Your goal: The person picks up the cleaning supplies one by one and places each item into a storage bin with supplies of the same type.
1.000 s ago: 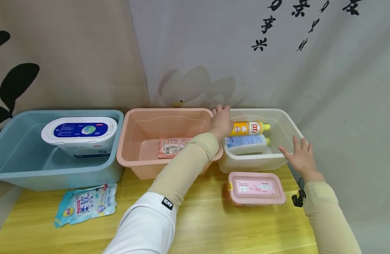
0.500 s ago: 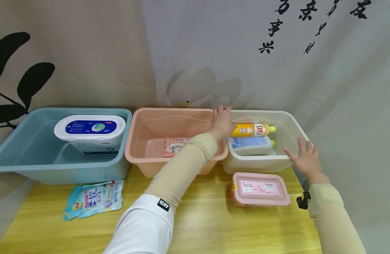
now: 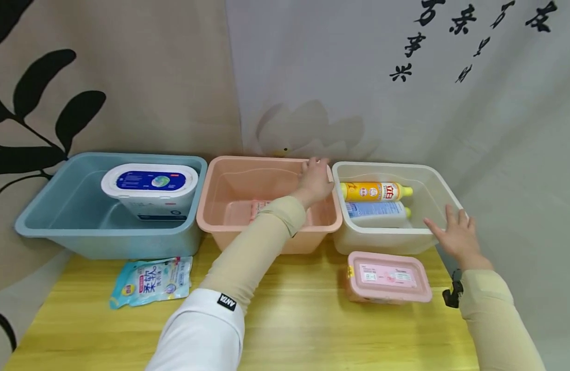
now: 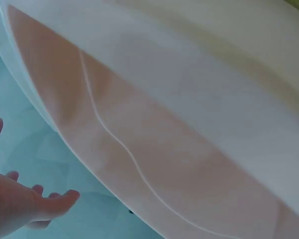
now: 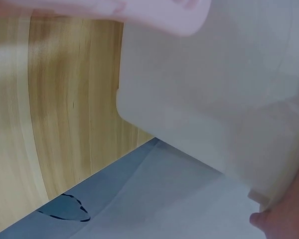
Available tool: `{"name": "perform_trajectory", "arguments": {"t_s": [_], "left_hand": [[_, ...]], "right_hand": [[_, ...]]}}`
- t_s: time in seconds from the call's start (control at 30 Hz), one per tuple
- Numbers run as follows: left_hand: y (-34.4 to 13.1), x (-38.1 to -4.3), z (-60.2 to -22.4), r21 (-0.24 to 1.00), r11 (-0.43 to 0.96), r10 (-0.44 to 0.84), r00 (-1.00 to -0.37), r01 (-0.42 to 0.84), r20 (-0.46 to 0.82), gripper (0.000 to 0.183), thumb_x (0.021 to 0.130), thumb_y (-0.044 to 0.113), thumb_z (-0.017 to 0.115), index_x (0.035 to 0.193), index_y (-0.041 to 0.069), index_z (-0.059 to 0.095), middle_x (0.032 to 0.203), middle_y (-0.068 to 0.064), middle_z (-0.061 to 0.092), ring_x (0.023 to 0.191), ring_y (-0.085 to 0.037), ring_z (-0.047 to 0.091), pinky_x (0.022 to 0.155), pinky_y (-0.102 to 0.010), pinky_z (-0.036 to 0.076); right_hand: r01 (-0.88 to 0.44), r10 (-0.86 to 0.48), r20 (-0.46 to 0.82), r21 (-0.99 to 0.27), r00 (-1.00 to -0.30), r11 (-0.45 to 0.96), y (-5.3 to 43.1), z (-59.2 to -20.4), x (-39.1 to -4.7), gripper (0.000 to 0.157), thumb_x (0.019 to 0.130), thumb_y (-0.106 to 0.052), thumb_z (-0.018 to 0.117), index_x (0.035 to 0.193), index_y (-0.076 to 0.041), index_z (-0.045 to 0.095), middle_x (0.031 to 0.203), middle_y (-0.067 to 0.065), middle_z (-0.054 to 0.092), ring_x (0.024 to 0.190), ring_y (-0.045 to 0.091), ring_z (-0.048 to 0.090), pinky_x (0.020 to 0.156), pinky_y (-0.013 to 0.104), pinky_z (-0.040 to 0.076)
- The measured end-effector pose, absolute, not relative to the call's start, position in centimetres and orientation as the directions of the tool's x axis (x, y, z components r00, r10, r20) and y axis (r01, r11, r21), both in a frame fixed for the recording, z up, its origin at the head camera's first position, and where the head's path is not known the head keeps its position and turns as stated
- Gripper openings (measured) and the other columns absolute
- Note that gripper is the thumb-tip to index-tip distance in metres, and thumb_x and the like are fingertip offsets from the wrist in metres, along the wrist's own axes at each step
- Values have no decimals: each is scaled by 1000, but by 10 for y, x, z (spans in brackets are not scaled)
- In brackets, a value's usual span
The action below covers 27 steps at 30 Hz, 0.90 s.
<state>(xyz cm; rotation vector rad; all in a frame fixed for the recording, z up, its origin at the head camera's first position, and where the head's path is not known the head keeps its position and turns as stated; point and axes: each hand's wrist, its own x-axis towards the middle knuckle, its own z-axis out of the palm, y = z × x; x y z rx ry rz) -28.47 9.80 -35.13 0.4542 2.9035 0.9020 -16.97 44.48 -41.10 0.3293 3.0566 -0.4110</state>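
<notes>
My left hand (image 3: 315, 180) is over the right end of the peach bin (image 3: 275, 228), near its back corner. Its fingers look loosely extended in the left wrist view, apart from the bin wall there. My right hand (image 3: 458, 239) spreads its fingers at the front right corner of the white bin (image 3: 382, 242), touching the rim. Inside the white bin lie a yellow bottle (image 3: 370, 191) and a white bottle with a blue label (image 3: 376, 211). A pink packet (image 3: 258, 207) in the peach bin is mostly hidden by my left forearm.
On the left stands a blue bin (image 3: 109, 239) holding a white lidded box (image 3: 150, 188). In front lie a light blue pouch (image 3: 151, 282) and a pink lidded tub (image 3: 389, 278), on a wooden table (image 3: 313, 330). A printed curtain (image 3: 313, 77) hangs behind.
The head view has turned left, so the bins appear further right. My left hand has shifted left, from the white bin's left edge to over the peach bin. My right hand stays at its corner.
</notes>
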Motion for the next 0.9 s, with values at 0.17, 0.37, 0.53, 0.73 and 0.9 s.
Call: {"name": "perform_trajectory", "arguments": {"t_s": [0.17,0.37,0.53,0.73,0.9], "left_hand": [[83,-286,-354,564,787,277,-960,250,38,59,88,25,62,141,14,38,147,-14,31,133,-34,28,105,-50,33],[64,-285,-357,598,763,281,-959,245,34,60,88,25,60,142,11,36,147,-16,30,134,-36,28,105,-51,32],[50,-283,-361,608,758,276,-961,236,28,61,88,27,61,142,12,36,148,-14,29,135,-36,25,107,-51,29],[37,-282,-362,624,749,267,-963,223,24,62,88,25,62,142,13,36,149,-15,27,135,-37,24,109,-52,27],[24,-278,-363,651,728,270,-963,215,16,60,88,23,60,143,14,36,151,-15,24,138,-37,19,111,-52,22]], "right_hand": [[191,180,-66,-247,-981,950,446,-408,-172,90,93,-63,25,148,1,-5,144,44,-5,127,68,-3,94,79,14],[201,183,-94,-255,-979,946,445,-405,-169,90,93,-63,27,147,2,-7,143,45,-6,127,68,-5,94,78,13],[188,168,-97,-263,-981,946,444,-404,-166,90,93,-62,26,147,2,-7,142,45,-7,126,68,-7,94,78,11],[185,163,-104,-267,-981,946,444,-404,-165,90,94,-62,26,147,2,-8,142,45,-8,126,68,-7,93,79,12],[193,171,-104,-259,-980,946,443,-405,-166,90,94,-62,26,147,2,-8,144,44,-9,127,68,-7,92,79,13]]}}
